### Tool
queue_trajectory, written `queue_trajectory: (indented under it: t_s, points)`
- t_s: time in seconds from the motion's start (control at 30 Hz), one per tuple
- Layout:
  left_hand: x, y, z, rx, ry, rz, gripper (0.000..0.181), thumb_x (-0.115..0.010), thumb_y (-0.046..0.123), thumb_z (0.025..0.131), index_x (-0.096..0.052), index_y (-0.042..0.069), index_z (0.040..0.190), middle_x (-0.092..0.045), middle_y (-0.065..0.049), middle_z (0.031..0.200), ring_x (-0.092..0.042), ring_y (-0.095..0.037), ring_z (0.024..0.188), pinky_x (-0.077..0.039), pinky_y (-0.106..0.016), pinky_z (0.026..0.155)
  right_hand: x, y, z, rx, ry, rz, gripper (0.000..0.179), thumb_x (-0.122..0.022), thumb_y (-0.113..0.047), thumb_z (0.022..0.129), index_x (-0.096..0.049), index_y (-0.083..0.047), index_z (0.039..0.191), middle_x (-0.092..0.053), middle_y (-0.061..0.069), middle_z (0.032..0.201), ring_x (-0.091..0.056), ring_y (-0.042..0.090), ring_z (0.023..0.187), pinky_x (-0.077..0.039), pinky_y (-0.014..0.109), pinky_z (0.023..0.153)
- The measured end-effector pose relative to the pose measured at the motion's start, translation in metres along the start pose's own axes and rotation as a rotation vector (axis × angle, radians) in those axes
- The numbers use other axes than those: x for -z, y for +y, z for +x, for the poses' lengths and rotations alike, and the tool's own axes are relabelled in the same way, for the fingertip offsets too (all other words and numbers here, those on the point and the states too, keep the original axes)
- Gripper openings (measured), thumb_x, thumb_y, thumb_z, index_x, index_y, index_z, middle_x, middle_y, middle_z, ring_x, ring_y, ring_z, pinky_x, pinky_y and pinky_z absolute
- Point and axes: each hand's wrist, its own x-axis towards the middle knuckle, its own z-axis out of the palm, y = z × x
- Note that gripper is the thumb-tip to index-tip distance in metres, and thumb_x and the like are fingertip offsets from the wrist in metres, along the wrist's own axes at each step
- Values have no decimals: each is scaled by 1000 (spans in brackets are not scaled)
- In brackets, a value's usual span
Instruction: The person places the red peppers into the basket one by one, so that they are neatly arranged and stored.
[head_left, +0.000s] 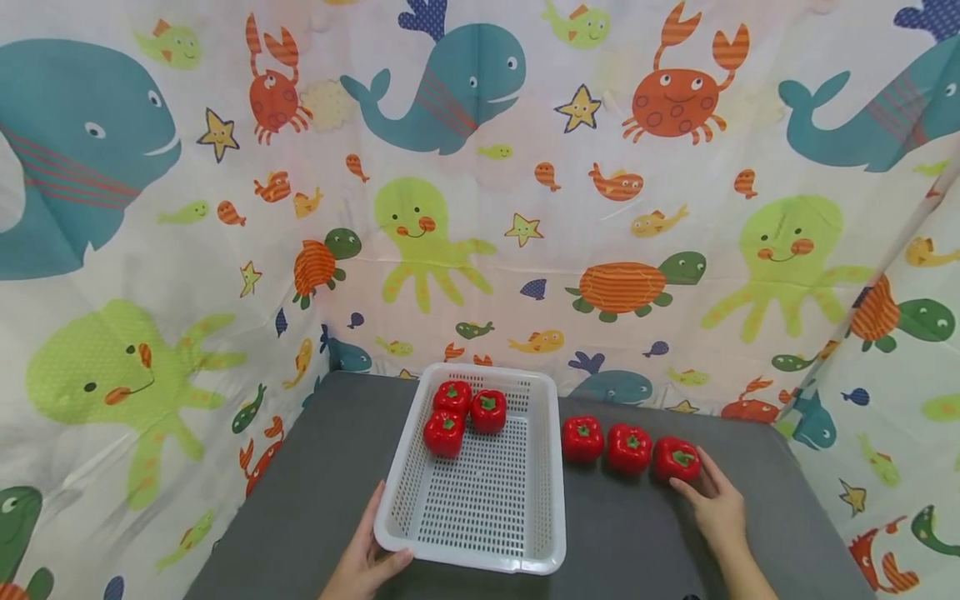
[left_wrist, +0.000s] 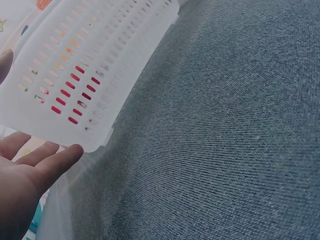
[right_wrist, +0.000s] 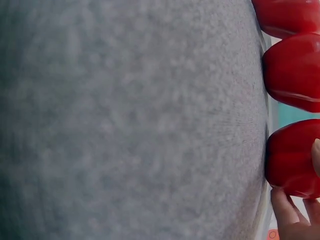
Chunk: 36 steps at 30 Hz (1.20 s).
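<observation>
A white perforated plastic basket (head_left: 551, 500) stands on the dark table, with three red bell peppers grouped in its back left part. My left hand (head_left: 365, 562) holds the basket's front left corner, the thumb at the front and the fingers along the left side. In the left wrist view, that hand (left_wrist: 25, 172) lies against the basket wall (left_wrist: 30, 112). To the basket's right, three more red bell peppers stand in a row. My right hand (head_left: 718, 504) grips the rightmost bell pepper (head_left: 672, 458) between thumb and fingers; the right wrist view shows this bell pepper (right_wrist: 292, 160) resting on the table.
The other two bell peppers of the row, the left one (head_left: 582, 439) and the middle one (head_left: 628, 450), stand close together between basket and right hand. A curtain (head_left: 525, 333) printed with sea animals hangs behind and beside the grey table (head_left: 300, 492).
</observation>
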Motion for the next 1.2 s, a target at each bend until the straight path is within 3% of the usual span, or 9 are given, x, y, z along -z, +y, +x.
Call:
queue_trajectory:
  t_s: [0.27, 0.33, 0.47, 0.53, 0.63, 0.73, 0.83, 0.93, 1.2]
  points:
    - [0, 0, -1, -27, -16, -4, 105, -72, 12, 93, 5, 31, 162, -5, -18, 168, -23, -54, 147, -51, -49, 102, -1, 9, -4, 38, 142, -35, 80, -88, -26, 80, -51, -19, 150, -54, 19, 144, -55, -11, 112, -43, -3, 69]
    - [-1, 0, -1, -30, -11, -14, 105, -72, 10, 93, 3, 31, 162, -7, -18, 168, -24, -54, 146, -53, -47, 101, 0, 9, -6, 33, 177, -43, 79, -88, -28, 79, -52, -20, 149, -55, 17, 146, -59, -4, 115, -43, -3, 67]
    - [0, 0, -1, -41, -5, -22, 105, -72, 9, 92, 2, 30, 163, -8, -19, 168, -26, -55, 144, -54, -45, 98, 3, 5, -12, 35, 197, -84, 80, -87, -34, 79, -51, -21, 149, -52, 14, 149, -60, 28, 126, -40, -4, 65]
    - [0, 0, -1, -34, -6, -27, 105, -73, 9, 92, 2, 32, 162, -8, -18, 168, -25, -54, 145, -54, -44, 99, 4, 2, -15, 52, 198, -114, 80, -87, -36, 80, -51, -20, 150, -52, 14, 149, -59, 36, 126, -41, -4, 68]
    - [1, 0, 1, -26, -11, -35, 105, -73, 9, 92, 2, 34, 162, -8, -16, 168, -25, -53, 146, -53, -44, 100, 6, -5, -20, 79, 213, -163, 80, -86, -37, 80, -51, -21, 150, -54, 14, 148, -60, 37, 125, -53, 13, 82]
    - [1, -1, 2, -26, -13, -38, 105, -73, 9, 92, 2, 34, 162, -7, -15, 169, -25, -52, 147, -52, -46, 102, 7, -13, -25, 114, 234, -204, 78, -86, -39, 80, -52, -22, 149, -56, 13, 145, -62, 36, 123, -53, 25, 90]
    - [0, -1, 3, -23, -10, -40, 105, -73, 10, 92, 1, 34, 162, -8, -15, 169, -25, -52, 147, -52, -46, 101, 8, -24, -31, 161, 256, -207, 76, -86, -36, 80, -54, -22, 147, -58, 13, 143, -63, 37, 121, -52, 11, 82]
    - [0, -2, 2, -19, 4, -40, 106, -74, 9, 91, -1, 35, 162, -10, -14, 169, -26, -51, 147, -54, -42, 100, 8, -35, -37, 195, 269, -182, 75, -87, -32, 80, -55, -20, 147, -59, 13, 143, -64, 40, 119, -42, -3, 69]
    - [0, -1, 1, -20, 6, -18, 105, -74, 9, 91, 0, 33, 162, -8, -16, 168, -26, -53, 146, -53, -45, 100, 9, -73, -56, 202, 263, -119, 73, -83, -31, 84, -52, -20, 149, -56, 11, 147, -62, 40, 122, -43, -1, 68]
